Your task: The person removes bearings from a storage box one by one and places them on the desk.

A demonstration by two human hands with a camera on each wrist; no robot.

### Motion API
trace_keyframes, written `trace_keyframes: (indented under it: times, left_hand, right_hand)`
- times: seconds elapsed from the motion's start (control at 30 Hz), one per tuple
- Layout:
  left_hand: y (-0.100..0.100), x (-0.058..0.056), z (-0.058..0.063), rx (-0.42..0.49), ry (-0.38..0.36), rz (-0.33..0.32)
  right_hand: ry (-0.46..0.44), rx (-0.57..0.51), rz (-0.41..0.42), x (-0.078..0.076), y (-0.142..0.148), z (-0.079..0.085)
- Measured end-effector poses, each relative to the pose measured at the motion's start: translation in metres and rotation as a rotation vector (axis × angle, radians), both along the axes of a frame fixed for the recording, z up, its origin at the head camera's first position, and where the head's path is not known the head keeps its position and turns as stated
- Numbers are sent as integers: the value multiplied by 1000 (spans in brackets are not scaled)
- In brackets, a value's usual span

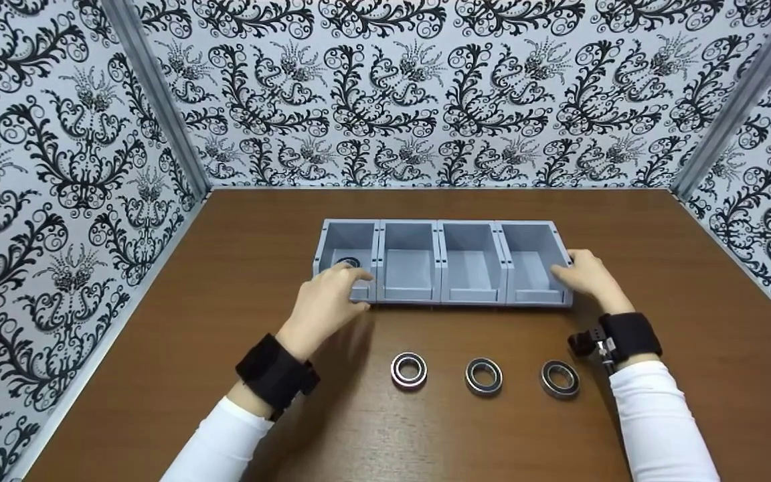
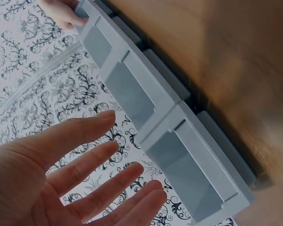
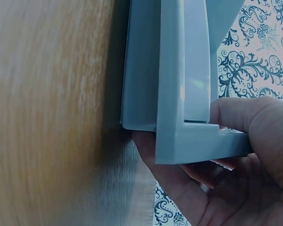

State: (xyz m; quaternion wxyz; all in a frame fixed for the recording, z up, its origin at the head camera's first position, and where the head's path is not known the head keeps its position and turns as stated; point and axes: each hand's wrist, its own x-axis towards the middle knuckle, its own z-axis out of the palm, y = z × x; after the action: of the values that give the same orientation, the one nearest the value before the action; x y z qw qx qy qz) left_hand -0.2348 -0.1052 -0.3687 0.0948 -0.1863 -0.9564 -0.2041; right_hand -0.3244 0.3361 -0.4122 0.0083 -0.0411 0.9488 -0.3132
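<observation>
A row of joined grey storage bins (image 1: 407, 294) stands on the wooden table. Over the leftmost bin is my left hand (image 1: 327, 304), its fingers spread and relaxed around nothing; the left wrist view shows the empty palm and fingers (image 2: 104, 186) beside the bins. A dark ring, seemingly a bearing (image 1: 349, 262), lies in that bin, partly covered by the hand. At the other end, my right hand (image 1: 586, 274) grips the outer side wall of the rightmost bin (image 3: 203, 141), thumb inside and fingers outside.
Three ball bearings lie in front of the bins: a left one (image 1: 409, 371), a middle one (image 1: 484, 376) and a right one (image 1: 559, 379) near the right forearm. Patterned walls (image 1: 385, 94) enclose the table (image 1: 258, 207) at the back and sides.
</observation>
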Motion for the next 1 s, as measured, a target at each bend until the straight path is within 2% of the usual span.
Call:
trace_keyframes:
  times: [0.17,0.47,0.67,1.0]
  left_hand:
    - [-2,-9,2,5,-15,19]
    - [-4,-24,5,-10,-33,51]
    - [-6,-35,7,-10,-26,58]
    - [-9,-54,8,-22,-67,75]
  right_hand:
    - [-11,-9,6,-1,1,0]
    - [26,-40,28,-8,9,-8]
    - [-7,-13,13,-1,1,-1]
    - [1,9,-9,2,-2,2]
